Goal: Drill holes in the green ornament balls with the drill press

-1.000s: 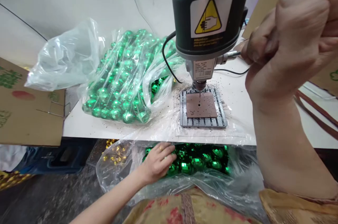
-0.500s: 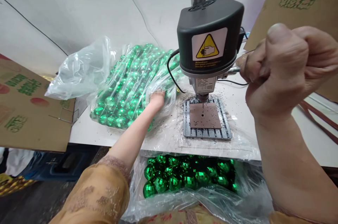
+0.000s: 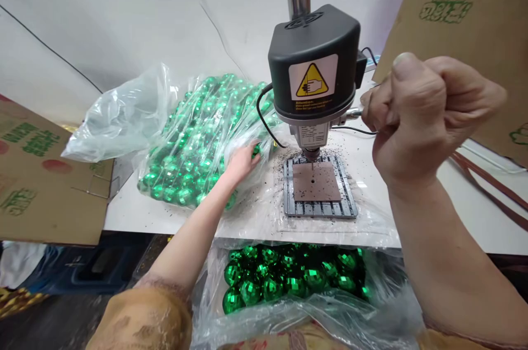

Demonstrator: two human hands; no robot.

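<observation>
The green balls (image 3: 193,135) lie heaped in a clear bag (image 3: 124,113) on the white surface (image 3: 136,212), at nine o'clock from the drill press (image 3: 313,80). The left hand (image 3: 241,160) reaches into the bag's mouth — fingers loosely curled among the balls, though whether they grip one I cannot tell. The right hand (image 3: 416,113) is a closed fist around the press lever (image 3: 355,113). Below the bit sits a brown plate (image 3: 315,181) on the slotted base (image 3: 289,196). At six o'clock — a second bag of balls (image 3: 289,278).

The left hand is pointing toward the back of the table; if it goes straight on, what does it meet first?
Probably the green balls inside the clear bag: the left hand is already at the bag's open mouth, fingertips among the nearest balls. Depth is unclear, so actual contact cannot be told.
</observation>
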